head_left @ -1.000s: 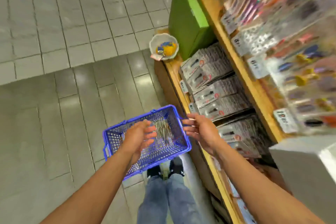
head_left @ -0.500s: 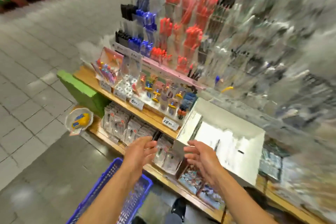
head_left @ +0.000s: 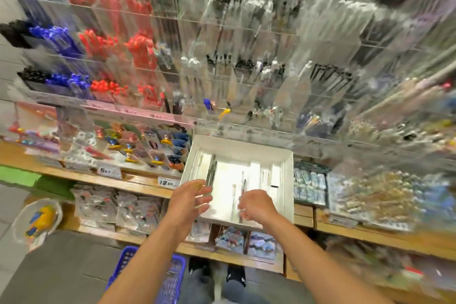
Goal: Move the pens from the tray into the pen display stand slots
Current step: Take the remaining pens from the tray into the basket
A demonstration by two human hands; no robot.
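Below me a blue plastic basket (head_left: pixel 172 276) sits on the grey tiled floor (head_left: pixel 61 266), just left of my jeans and dark shoes (head_left: pixel 235 275). Ahead, wooden shelves (head_left: pixel 138 186) carry small packaged items and white price tags (head_left: pixel 168 182). At far left, a white bowl (head_left: pixel 18 223) with something yellow and blue inside rests near a green box (head_left: pixel 29 180).

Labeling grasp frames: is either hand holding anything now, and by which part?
Left hand: nothing, fingers spread above the white tray. Right hand: fingers curled over pens in the tray; whether it grips one cannot be told.
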